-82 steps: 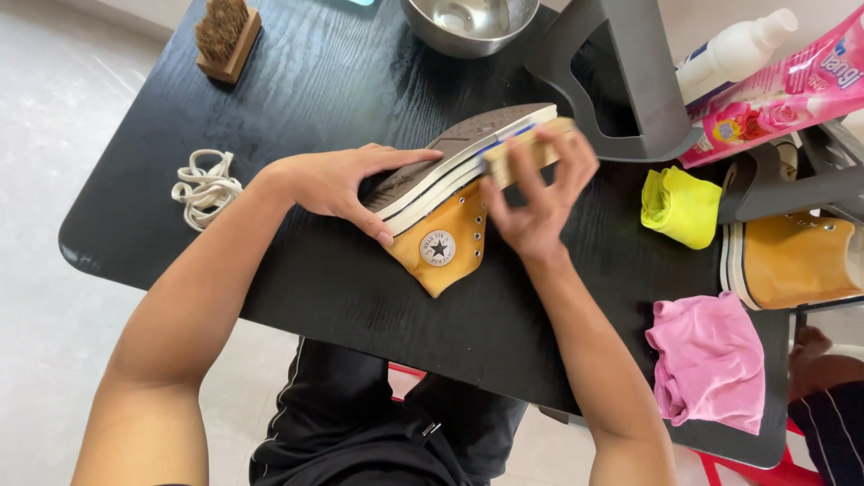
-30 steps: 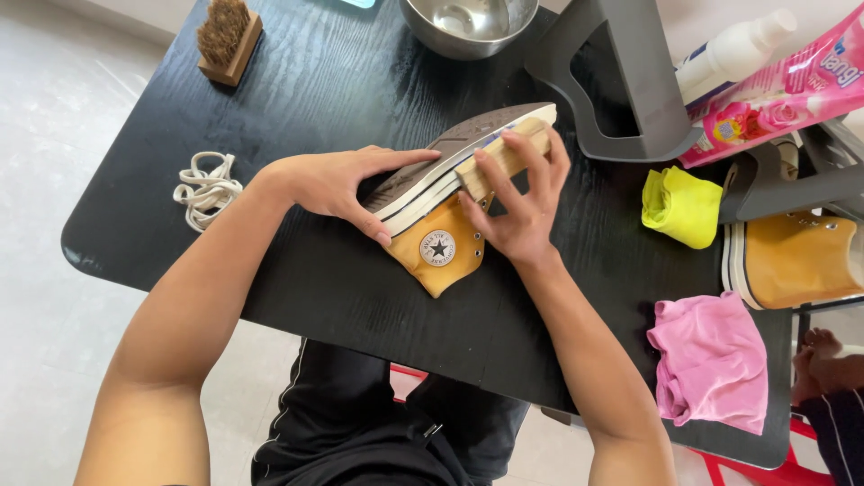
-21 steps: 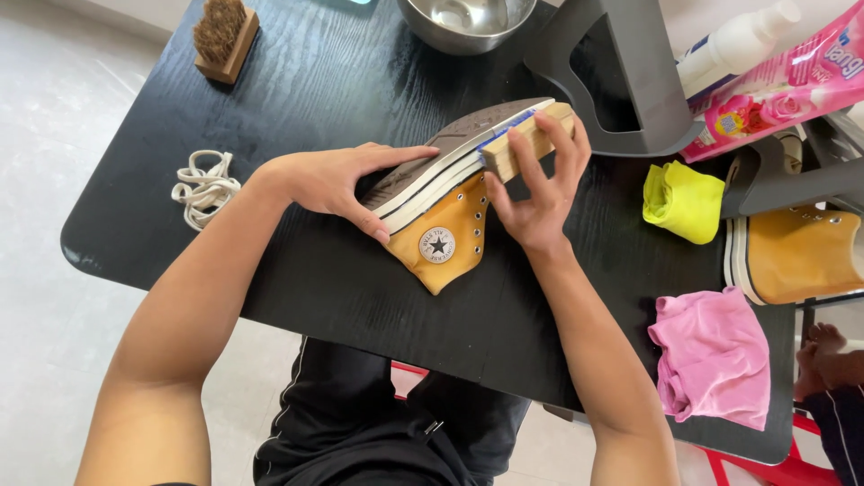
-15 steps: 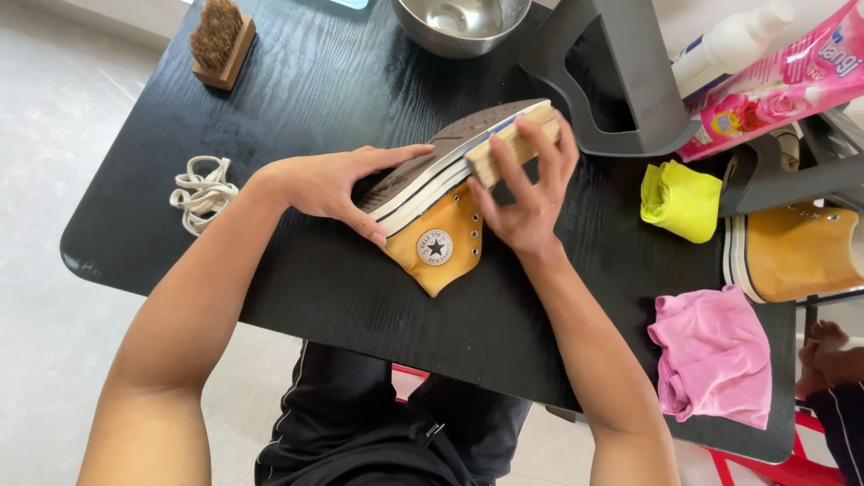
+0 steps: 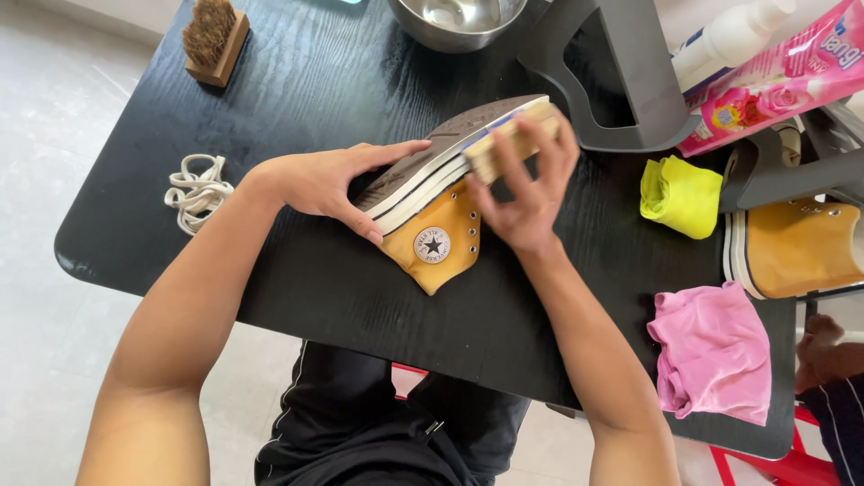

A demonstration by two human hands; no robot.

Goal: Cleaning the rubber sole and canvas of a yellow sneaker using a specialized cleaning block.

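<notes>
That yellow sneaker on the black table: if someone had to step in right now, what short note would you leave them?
Left hand: grips the heel end of the yellow sneaker, holding it upside down with its sole up, above the black table.
Right hand: presses a pale block against the white sole edge near the toe.
Nearby: laces off and lying at the left, wooden brush, metal bowl, yellow cloth, pink cloth, second sneaker at the right.
Done: laces removed. How much of the edge is clean I cannot tell.
Left: probably the rest of the sole edge, then the second sneaker.
</notes>
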